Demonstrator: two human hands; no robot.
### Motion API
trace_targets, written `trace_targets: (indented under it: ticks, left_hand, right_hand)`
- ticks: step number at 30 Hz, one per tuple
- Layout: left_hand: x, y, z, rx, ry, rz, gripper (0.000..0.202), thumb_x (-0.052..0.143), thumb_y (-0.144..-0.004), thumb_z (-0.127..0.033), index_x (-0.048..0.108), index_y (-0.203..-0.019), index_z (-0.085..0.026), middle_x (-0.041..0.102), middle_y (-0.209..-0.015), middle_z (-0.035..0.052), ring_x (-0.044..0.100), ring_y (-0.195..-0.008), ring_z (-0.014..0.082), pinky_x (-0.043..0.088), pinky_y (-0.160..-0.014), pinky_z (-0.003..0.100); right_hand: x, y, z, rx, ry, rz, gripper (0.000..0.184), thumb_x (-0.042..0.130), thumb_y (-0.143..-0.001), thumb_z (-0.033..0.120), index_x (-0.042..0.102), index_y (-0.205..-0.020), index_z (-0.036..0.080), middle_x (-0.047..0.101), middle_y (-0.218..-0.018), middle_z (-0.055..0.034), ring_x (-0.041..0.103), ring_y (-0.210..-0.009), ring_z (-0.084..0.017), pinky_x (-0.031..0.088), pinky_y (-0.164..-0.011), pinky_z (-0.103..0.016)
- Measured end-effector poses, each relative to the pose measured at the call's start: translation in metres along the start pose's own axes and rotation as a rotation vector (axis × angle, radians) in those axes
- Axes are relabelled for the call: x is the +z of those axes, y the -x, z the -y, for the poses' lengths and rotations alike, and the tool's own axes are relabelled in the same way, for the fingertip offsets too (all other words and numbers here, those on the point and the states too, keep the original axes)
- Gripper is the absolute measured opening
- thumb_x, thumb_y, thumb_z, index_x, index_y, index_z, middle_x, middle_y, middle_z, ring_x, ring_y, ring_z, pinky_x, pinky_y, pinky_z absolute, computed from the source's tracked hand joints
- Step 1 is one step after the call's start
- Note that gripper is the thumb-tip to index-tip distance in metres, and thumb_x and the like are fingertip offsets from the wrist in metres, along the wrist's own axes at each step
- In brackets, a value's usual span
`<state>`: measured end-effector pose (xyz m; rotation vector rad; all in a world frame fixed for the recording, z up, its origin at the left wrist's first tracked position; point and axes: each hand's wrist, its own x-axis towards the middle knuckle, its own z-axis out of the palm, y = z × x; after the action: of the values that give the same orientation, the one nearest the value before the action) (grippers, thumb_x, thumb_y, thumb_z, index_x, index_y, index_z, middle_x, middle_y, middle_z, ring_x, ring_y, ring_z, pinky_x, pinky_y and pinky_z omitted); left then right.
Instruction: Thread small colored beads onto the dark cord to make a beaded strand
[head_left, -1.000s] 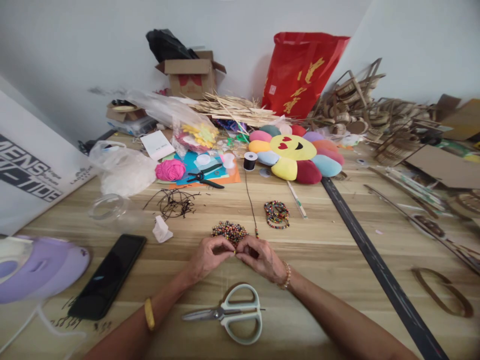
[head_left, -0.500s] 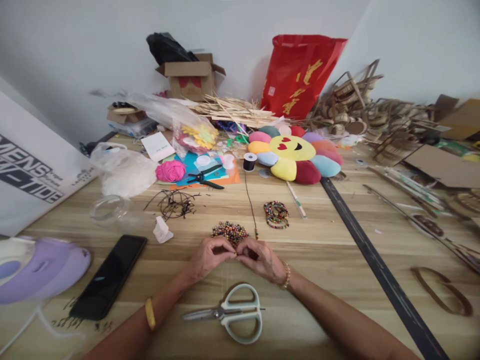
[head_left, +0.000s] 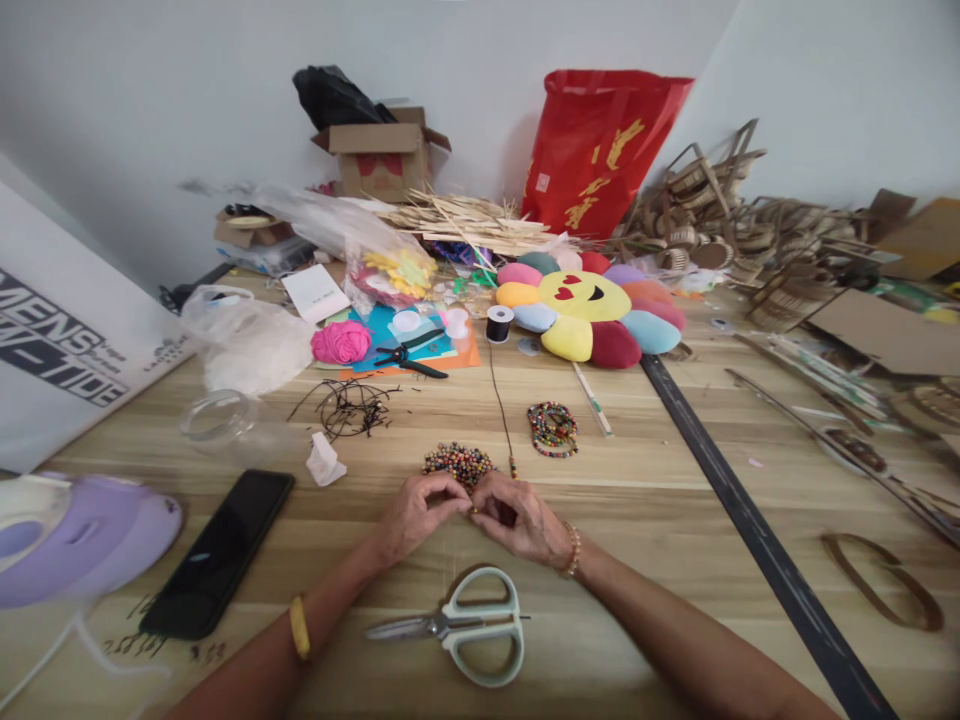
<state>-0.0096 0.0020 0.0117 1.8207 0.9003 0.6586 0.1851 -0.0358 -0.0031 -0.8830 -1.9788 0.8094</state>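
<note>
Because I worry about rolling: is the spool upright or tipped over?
Upright: the spool stands on end, its white top facing up, black side below.

Left hand (head_left: 417,515) beside right hand (head_left: 521,518), both in fingertip pinches.

I see all this through a single camera on my own head, which faces forward and tilts down over the desk (head_left: 637,530). The view is wide, running from the scissors (head_left: 448,625) close in front of me out to the wall (head_left: 465,60) behind, with my left hand (head_left: 424,512) and right hand (head_left: 521,518) near its middle, below centre.
</note>
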Motion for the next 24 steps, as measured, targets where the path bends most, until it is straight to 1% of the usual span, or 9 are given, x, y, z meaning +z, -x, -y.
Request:
trace_targets:
  ticks: [2, 6, 8, 12, 15, 20, 24]
  left_hand:
    - [-0.0011, 0.0005, -0.0020, -0.002, 0.008, -0.005, 0.016, 0.061, -0.080, -0.026, 0.067, -0.071, -0.014, 0.069, -0.071, 0.0025, 0.059, -0.067, 0.0147, 0.045, -0.069, 0.024]
    - [-0.0015, 0.0010, -0.0032, 0.002, 0.007, -0.015, 0.016, 0.061, -0.080, -0.026, 0.066, -0.071, -0.014, 0.068, -0.070, 0.0022, 0.059, -0.067, 0.0145, 0.044, -0.068, 0.024]
    - [-0.0007, 0.0008, -0.0028, 0.010, 0.002, -0.016, 0.016, 0.061, -0.079, -0.026, 0.066, -0.070, -0.014, 0.068, -0.069, 0.0022, 0.058, -0.067, 0.0145, 0.044, -0.068, 0.024]
    - [0.0005, 0.0004, -0.0030, 0.026, -0.010, -0.027, 0.016, 0.062, -0.078, -0.027, 0.067, -0.069, -0.014, 0.067, -0.069, 0.0023, 0.059, -0.066, 0.0145, 0.044, -0.068, 0.024]
    - [0.0002, 0.0004, -0.0032, 0.037, -0.026, -0.037, 0.016, 0.062, -0.079, -0.027, 0.067, -0.070, -0.014, 0.067, -0.069, 0.0025, 0.059, -0.066, 0.0147, 0.045, -0.068, 0.025]
    - [-0.0002, 0.0003, -0.0015, 0.071, -0.079, -0.060, 0.016, 0.062, -0.079, -0.027, 0.066, -0.069, -0.015, 0.067, -0.068, 0.0026, 0.058, -0.064, 0.0148, 0.046, -0.068, 0.025]
    - [-0.0001, 0.0005, -0.0014, 0.087, -0.121, -0.065, 0.014, 0.061, -0.079, -0.024, 0.067, -0.069, -0.015, 0.067, -0.068, 0.0028, 0.059, -0.065, 0.0148, 0.046, -0.069, 0.026]
  right_hand:
    - [-0.0010, -0.0004, 0.0014, -0.014, 0.001, 0.010, 0.007, 0.057, -0.085, 0.023, 0.053, -0.081, 0.017, 0.053, -0.074, -0.0025, 0.048, -0.062, -0.012, 0.040, -0.055, -0.023]
    - [-0.0011, -0.0013, 0.0015, -0.028, -0.008, -0.026, 0.021, 0.059, -0.084, 0.026, 0.046, -0.069, 0.018, 0.054, -0.073, -0.0032, 0.049, -0.064, -0.013, 0.042, -0.058, -0.024]
    - [0.0001, -0.0007, 0.0001, -0.009, -0.014, -0.040, 0.020, 0.058, -0.086, 0.027, 0.048, -0.071, 0.018, 0.055, -0.073, -0.0029, 0.049, -0.062, -0.012, 0.042, -0.057, -0.023]
    - [0.0030, 0.0024, -0.0032, 0.074, -0.010, -0.015, 0.013, 0.055, -0.089, 0.029, 0.055, -0.083, 0.017, 0.053, -0.068, 0.0008, 0.044, -0.054, -0.009, 0.038, -0.049, -0.020]
    - [0.0031, 0.0028, -0.0032, 0.097, 0.005, -0.025, 0.012, 0.054, -0.090, 0.026, 0.056, -0.083, 0.017, 0.052, -0.065, 0.0016, 0.043, -0.052, -0.008, 0.037, -0.047, -0.019]
    - [-0.0002, -0.0023, 0.0001, 0.009, 0.026, -0.059, 0.013, 0.050, -0.090, 0.022, 0.057, -0.082, 0.016, 0.056, -0.070, -0.0023, 0.048, -0.060, -0.011, 0.040, -0.054, -0.022]
    - [-0.0010, -0.0043, -0.0002, -0.007, 0.011, -0.048, 0.014, 0.048, -0.092, 0.023, 0.057, -0.083, 0.016, 0.058, -0.075, -0.0049, 0.053, -0.069, -0.014, 0.044, -0.063, -0.026]
